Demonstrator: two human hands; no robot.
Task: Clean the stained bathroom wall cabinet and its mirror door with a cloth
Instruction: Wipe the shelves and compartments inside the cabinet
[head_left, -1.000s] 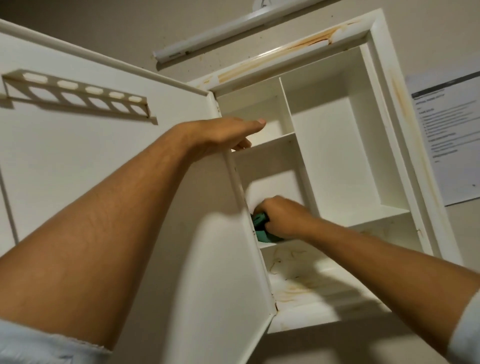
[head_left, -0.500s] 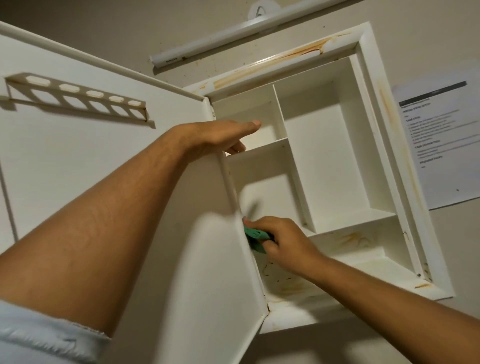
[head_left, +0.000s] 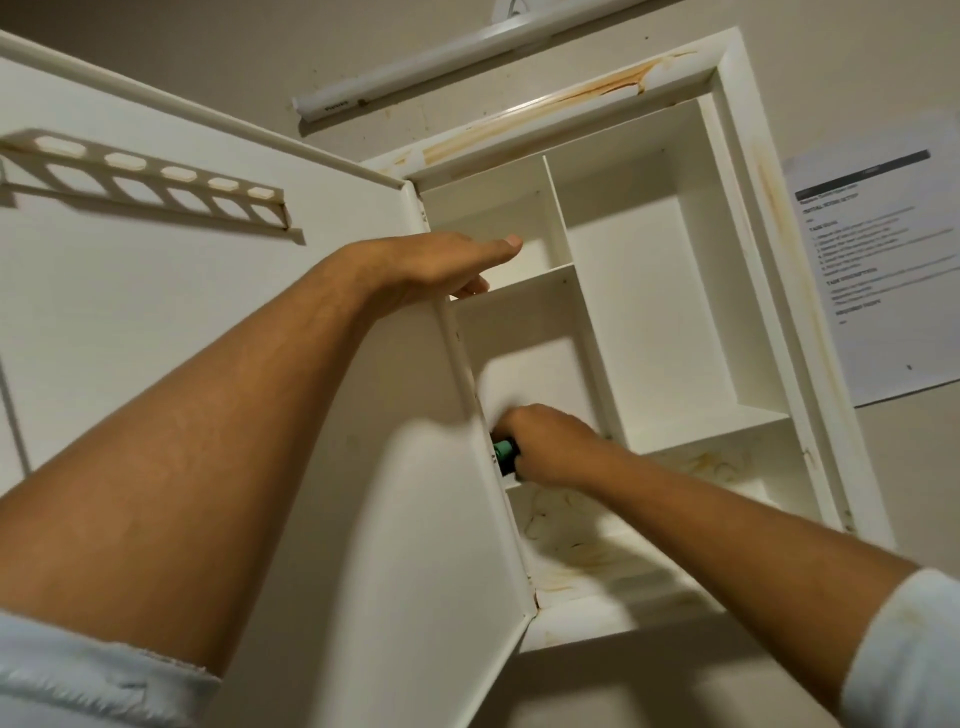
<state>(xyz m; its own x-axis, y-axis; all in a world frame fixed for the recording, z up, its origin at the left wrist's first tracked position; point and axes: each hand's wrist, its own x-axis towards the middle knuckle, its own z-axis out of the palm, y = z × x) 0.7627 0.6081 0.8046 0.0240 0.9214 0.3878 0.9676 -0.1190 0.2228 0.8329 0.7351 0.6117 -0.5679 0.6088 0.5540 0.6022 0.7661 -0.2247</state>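
green cloth (head_left: 505, 453) held inside the stained cabinet (head_left: 748, 171)
it is gripped in curled fingers by the right hand (head_left: 553, 447); the door (head_left: 156, 322) edge is touched by the left hand (head_left: 441, 262), fingers straight.

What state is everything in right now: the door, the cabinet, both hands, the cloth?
cabinet door: open, swung left.
cabinet: open, stained orange-brown along its top and bottom.
left hand: fingers straight, resting on the door's hinge edge.
right hand: gripping the cloth inside the cabinet, middle left.
cloth: green, bunched in the right hand.

bare forearms (head_left: 218, 431) w/ pale-blue sleeves (head_left: 78, 675)
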